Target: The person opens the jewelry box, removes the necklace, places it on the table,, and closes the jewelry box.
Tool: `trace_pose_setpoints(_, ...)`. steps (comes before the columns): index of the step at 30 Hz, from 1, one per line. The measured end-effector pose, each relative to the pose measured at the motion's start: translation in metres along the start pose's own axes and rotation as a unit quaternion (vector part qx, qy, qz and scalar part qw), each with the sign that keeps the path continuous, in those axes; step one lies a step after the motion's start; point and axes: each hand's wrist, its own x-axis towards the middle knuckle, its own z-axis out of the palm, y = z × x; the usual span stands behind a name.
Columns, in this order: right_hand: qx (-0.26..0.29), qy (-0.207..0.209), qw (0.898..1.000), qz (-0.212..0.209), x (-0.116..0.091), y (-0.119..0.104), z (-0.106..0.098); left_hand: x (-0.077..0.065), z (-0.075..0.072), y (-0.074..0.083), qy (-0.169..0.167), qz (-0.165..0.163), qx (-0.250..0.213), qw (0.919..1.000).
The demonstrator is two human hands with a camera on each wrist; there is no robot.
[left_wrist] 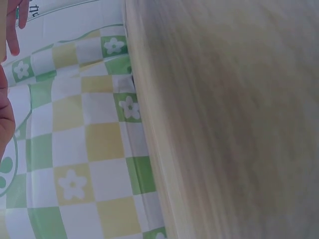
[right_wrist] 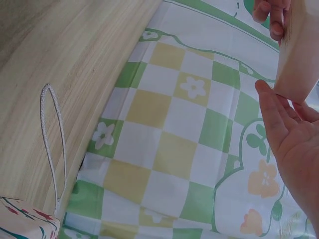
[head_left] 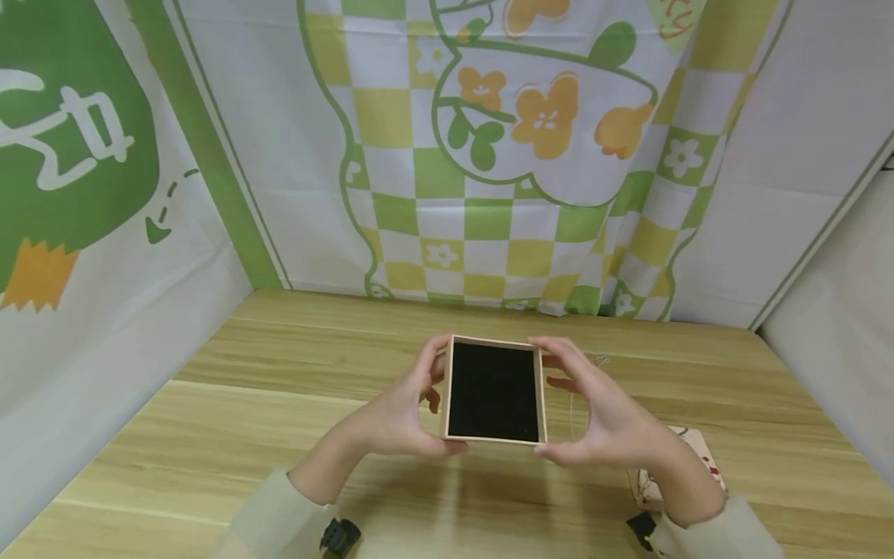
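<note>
A shallow square box (head_left: 496, 392) with thin pale walls and a black inside is held above the table, its open side toward the head camera. My left hand (head_left: 408, 411) grips its left side, with the thumb at the lower corner and the fingers at the upper one. On the opposite side my right hand (head_left: 604, 419) holds it the same way. The right wrist view shows the box's pale outer wall (right_wrist: 299, 59) between the fingertips of my right hand (right_wrist: 294, 139). Only a part of my left hand (left_wrist: 5, 117) enters the left wrist view.
Beneath lies a wood-grain table (head_left: 265, 419). A patterned item (head_left: 698, 450) with a looped white cord (right_wrist: 44, 119) rests on it, partly behind my right forearm. A checked, flowered curtain (head_left: 440, 217) hangs along the back edge, and white cloth walls (head_left: 174, 310) flank the table.
</note>
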Motion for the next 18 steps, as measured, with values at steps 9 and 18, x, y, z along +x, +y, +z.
trace_pose_setpoints(9, -0.057, -0.02, 0.998, 0.002, -0.006, 0.007, -0.008, -0.003, -0.003, -0.004, 0.015, -0.005, -0.013, 0.9998)
trace_pose_setpoints(18, -0.153, 0.009, 0.986, 0.071, -0.04, 0.022, -0.056, 0.001, -0.004, -0.007, 0.022, -0.007, -0.013, 0.9996)
